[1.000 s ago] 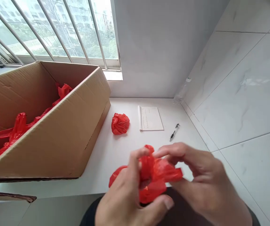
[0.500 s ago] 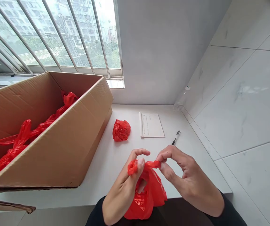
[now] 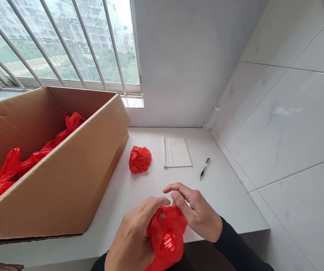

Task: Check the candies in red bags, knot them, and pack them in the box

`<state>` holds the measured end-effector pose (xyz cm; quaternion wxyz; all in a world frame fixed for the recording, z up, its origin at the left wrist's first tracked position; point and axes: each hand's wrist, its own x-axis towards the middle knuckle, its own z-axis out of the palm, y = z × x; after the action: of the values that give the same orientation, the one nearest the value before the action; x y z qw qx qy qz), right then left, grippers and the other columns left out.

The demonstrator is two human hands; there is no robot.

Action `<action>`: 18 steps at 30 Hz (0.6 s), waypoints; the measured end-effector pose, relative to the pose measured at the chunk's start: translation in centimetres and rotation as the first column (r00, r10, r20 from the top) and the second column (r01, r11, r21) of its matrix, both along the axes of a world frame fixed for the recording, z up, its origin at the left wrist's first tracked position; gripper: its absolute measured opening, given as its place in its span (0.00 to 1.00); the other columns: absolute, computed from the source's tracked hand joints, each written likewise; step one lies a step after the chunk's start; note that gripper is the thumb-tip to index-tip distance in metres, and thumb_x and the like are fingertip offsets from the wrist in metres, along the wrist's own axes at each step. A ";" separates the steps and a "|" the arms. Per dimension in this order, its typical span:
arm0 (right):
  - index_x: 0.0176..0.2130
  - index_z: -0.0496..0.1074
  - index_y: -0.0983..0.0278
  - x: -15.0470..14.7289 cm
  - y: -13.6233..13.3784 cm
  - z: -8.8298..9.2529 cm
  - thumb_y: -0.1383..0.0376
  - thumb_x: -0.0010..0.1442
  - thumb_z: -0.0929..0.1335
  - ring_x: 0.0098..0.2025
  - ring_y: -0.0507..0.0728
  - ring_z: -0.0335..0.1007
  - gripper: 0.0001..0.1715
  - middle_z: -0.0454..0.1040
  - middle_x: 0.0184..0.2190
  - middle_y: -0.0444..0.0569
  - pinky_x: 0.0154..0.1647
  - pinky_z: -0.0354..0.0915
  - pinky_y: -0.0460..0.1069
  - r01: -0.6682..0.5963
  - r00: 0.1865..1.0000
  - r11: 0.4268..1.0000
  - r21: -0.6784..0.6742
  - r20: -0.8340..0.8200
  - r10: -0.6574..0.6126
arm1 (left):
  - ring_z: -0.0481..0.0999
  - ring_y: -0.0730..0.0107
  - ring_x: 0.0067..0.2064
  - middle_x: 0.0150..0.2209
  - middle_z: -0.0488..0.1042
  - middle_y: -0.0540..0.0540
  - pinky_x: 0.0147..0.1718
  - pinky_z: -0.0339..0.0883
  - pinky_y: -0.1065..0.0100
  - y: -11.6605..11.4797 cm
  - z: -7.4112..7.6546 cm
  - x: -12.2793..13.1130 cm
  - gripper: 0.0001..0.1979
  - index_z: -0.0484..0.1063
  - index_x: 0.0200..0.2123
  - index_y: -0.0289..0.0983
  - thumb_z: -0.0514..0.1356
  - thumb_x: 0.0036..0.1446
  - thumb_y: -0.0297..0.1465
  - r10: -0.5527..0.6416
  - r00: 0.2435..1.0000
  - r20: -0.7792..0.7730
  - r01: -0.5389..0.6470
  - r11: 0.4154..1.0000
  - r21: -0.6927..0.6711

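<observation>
A crumpled red plastic bag point(image 3: 166, 237) is bunched between both hands at the white counter's near edge. My left hand point(image 3: 132, 241) wraps round its left side, fingers closed on the plastic. My right hand point(image 3: 197, 212) presses on its upper right, thumb and fingers on the bag, index finger stretched out. A second red bag, knotted into a ball point(image 3: 139, 159), lies on the counter beyond my hands. Several more red bags point(image 3: 23, 162) lie in the open cardboard box point(image 3: 66, 177) on the left.
A white notepad point(image 3: 176, 152) and a black pen point(image 3: 204, 169) lie on the white counter point(image 3: 230, 203) behind the ball. A clear plastic bottle point(image 3: 210, 121) stands in the far corner. Tiled wall runs along the right, a barred window at the back left.
The bag's handles, stretched between pinching fingertips half a second ago, are now gathered in. Both hands have come together and lowered, squeezing the bag into a tighter bunch.
</observation>
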<state>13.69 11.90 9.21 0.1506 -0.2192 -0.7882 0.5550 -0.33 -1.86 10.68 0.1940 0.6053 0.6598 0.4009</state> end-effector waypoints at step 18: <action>0.38 0.66 0.60 2.2 0.8 -3.0 0.62 0.71 0.61 0.37 0.55 0.65 0.09 0.71 0.34 0.45 0.42 0.62 0.51 0.128 0.987 0.929 0.348 -0.136 -0.085 | 0.65 0.62 0.66 0.66 0.67 0.45 0.64 0.61 0.60 -3.6 -6.7 -3.6 0.26 0.57 0.69 0.42 0.50 0.70 0.31 0.198 0.812 -0.549 -0.097 0.974 0.207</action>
<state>15.87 12.73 6.25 0.2642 -0.1977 -0.8521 0.4062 -3.92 -5.44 3.94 -0.0942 0.6578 0.6962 0.2715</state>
